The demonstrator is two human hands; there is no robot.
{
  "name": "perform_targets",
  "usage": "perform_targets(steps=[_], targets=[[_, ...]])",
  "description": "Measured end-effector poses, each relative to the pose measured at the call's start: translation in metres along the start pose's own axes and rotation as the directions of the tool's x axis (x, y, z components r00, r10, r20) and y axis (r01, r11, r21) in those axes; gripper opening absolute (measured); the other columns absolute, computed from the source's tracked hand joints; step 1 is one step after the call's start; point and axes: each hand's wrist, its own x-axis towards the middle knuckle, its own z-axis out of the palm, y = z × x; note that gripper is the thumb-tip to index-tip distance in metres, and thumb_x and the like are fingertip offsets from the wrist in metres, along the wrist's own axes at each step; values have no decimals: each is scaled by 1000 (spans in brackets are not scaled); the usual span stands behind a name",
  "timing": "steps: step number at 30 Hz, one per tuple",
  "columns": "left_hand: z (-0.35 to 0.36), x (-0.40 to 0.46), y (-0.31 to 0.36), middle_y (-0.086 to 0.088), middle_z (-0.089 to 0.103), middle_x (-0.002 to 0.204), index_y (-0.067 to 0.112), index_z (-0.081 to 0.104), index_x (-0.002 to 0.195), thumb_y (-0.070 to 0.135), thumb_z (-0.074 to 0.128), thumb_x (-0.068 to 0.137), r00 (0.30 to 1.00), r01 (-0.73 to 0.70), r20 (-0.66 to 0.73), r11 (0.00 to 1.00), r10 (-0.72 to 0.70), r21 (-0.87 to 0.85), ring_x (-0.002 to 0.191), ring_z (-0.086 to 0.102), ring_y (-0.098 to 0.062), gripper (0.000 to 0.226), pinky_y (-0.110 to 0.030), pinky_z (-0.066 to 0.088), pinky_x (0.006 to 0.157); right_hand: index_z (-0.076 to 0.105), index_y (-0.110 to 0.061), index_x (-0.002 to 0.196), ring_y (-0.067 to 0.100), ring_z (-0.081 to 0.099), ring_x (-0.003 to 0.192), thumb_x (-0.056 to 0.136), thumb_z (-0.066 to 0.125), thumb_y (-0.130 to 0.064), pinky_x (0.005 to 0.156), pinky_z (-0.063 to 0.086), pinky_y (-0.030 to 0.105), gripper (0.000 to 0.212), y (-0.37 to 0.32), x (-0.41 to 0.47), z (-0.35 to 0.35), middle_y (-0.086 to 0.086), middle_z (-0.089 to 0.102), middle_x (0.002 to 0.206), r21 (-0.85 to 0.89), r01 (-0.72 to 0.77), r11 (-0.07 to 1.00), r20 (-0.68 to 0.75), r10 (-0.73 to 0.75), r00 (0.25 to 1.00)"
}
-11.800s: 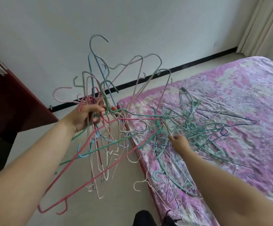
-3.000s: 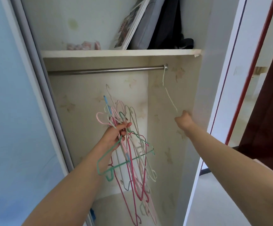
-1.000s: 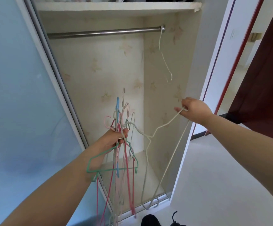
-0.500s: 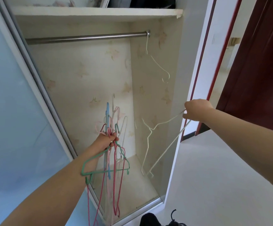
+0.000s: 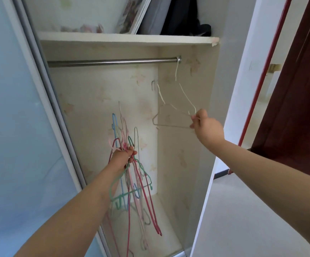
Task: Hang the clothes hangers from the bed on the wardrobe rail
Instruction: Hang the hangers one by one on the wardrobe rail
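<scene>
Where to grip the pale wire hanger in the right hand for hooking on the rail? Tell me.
Pinch the pale wire hanger at its right corner, coming from the right, as the right hand does: that leaves its hook, at upper left, free for the steel rail.

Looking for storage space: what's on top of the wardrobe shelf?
On the shelf: a leaning picture frame, a grey flat case, dark fabric. What's behind them is hidden.

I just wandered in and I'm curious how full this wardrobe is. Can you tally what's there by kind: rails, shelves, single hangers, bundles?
Rail: 1
Shelf: 1
Hung hanger, pale, hooked on the rail: 1
Held hanger, pale, pinched by the right hand: 1
Bundle of coloured hangers in the left hand, too tangled to count singly: 1
Total: 5
</scene>
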Motion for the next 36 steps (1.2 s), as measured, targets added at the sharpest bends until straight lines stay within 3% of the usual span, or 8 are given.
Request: perform_targets(steps=[3,7,18,24,28,32,34,36], targets=[[3,2,20,-6,66,83,10,54,89,9,50,98,1000,-17,18,996,18,-84,35,44,-2,10,-16,35,36,33,-16,94,27,64,75,103,30,-32,58,38,30,18,-19,13,-4,-5,73,94,196,-15,980,-165,48,985],[12,2,49,-11,67,88,8,53,84,4,50,97,998,-28,49,976,39,-215,37,52,0,13,-14,34,32,35,-17,96,28,63,87,102,28,-34,69,47,37,19,-37,46,6,-3,72,96,351,-87,933,-176,157,972],[17,19,84,-1,73,77,13,60,84,15,60,91,996,-62,48,982,71,-177,38,43,-4,7,-15,30,34,34,-13,102,38,63,95,100,20,-30,75,41,39,23,-48,129,50,21,66,103,234,-289,928,67,281,957],[13,25,79,-3,74,83,13,61,87,16,60,92,997,-61,40,989,67,-138,40,42,-4,6,-15,31,35,37,-3,117,40,55,113,102,26,-28,91,41,41,31,-9,123,63,24,56,123,370,-478,797,22,507,862],[11,27,68,-5,75,97,13,59,86,18,59,93,994,-46,90,992,56,-115,41,42,-4,8,-15,30,36,38,0,125,41,46,119,96,41,-16,97,35,39,33,-6,106,69,24,44,131,541,-472,696,23,549,836],[10,24,58,-5,74,101,12,60,86,18,55,96,985,-13,167,989,38,-148,42,44,-2,12,-15,31,35,42,1,128,38,39,119,88,53,-7,101,25,34,43,-3,52,88,23,40,129,492,-336,803,-146,457,877],[10,22,53,-5,74,102,10,60,89,17,53,97,978,-7,204,987,39,-158,42,45,-2,13,-15,32,34,49,-3,120,34,47,112,92,53,-15,96,32,33,30,-1,25,104,18,48,120,424,-334,842,57,343,938],[12,19,49,-3,74,100,10,60,91,16,53,97,974,-9,221,988,44,-155,43,46,-2,11,-14,32,35,54,-14,93,28,54,92,96,49,-37,83,40,32,23,-12,0,109,10,58,94,329,-387,862,368,260,893]])
